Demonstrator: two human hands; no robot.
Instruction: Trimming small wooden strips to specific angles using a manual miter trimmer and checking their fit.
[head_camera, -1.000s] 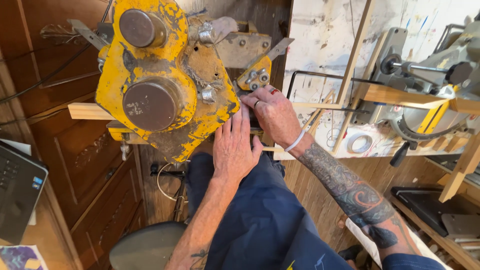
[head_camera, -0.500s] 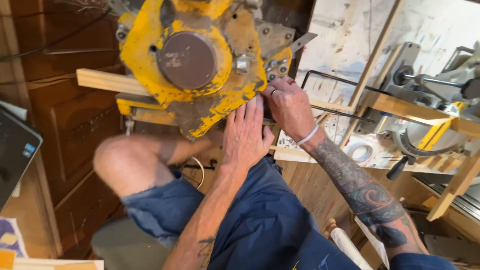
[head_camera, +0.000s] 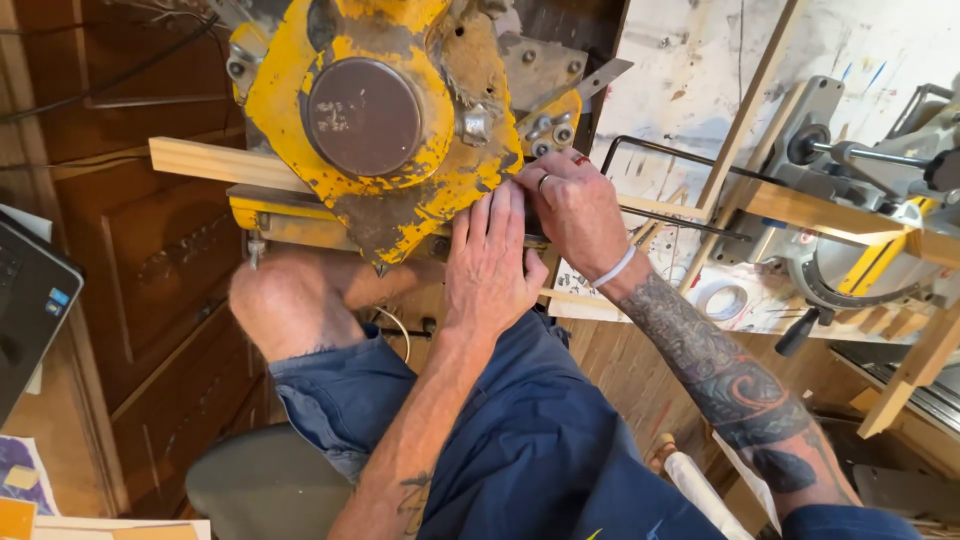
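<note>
A worn yellow machine housing (head_camera: 390, 120) with a round grey metal cap (head_camera: 364, 117) stands on a wooden strip (head_camera: 205, 162) in front of me. My left hand (head_camera: 492, 262) lies flat with fingers together against the housing's lower right edge. My right hand (head_camera: 570, 205), with a ring and a white wristband, presses its fingertips on the bolted grey bracket (head_camera: 548, 130) at the housing's right side. What the fingertips pinch is hidden. My bare knee (head_camera: 285, 305) is raised under the machine.
A mitre saw (head_camera: 860, 200) sits on a wooden frame at the right beside a paint-stained white board (head_camera: 700, 60). A tape roll (head_camera: 725, 300) lies below it. Dark wooden cabinet drawers (head_camera: 130, 260) stand at the left, with a laptop (head_camera: 25, 300) at the far left edge.
The view shifted so the machine sits higher and more central. My left knee has come up under it. Both hands stayed at the housing's lower right edge.
</note>
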